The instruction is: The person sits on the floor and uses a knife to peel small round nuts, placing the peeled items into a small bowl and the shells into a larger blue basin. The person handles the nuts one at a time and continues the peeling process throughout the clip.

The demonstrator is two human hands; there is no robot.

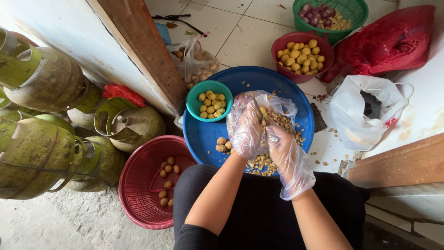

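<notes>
Your two hands are over the big blue tub point(203, 134), and both wear thin clear plastic gloves. Your left hand point(247, 132) is curled shut around a small knife point(257, 109); the blade sticks up out of your fist. Your right hand point(283, 150) is closed too, and it sits right beside your left hand, touching it. A small yellow potato point(263, 111) peeks out by the blade, but you cannot tell which fingers pinch it.

Under your hands, inside the tub, lies a heap of brown peels point(263, 163). A few unpeeled brown potatoes point(222, 144) lie in the tub just left of your left hand. A clear bag point(277, 103) sits in the tub too, behind your hands.

A small teal bowl point(194, 99) rests on the far left rim of the tub, full of peeled yellow ones. Past the tub, farther from you, stands a red bowl point(277, 48) with more yellow ones, and past that a green basket point(356, 18) with purple and yellow things. A red net sack point(393, 41) lies to the right of that bowl. A white bag point(356, 120) lies just right of the tub. A red basket point(138, 185) with a few brown ones sits near left of the tub, by your knee. Green gas tanks point(41, 139) stand well left of the tub.
</notes>
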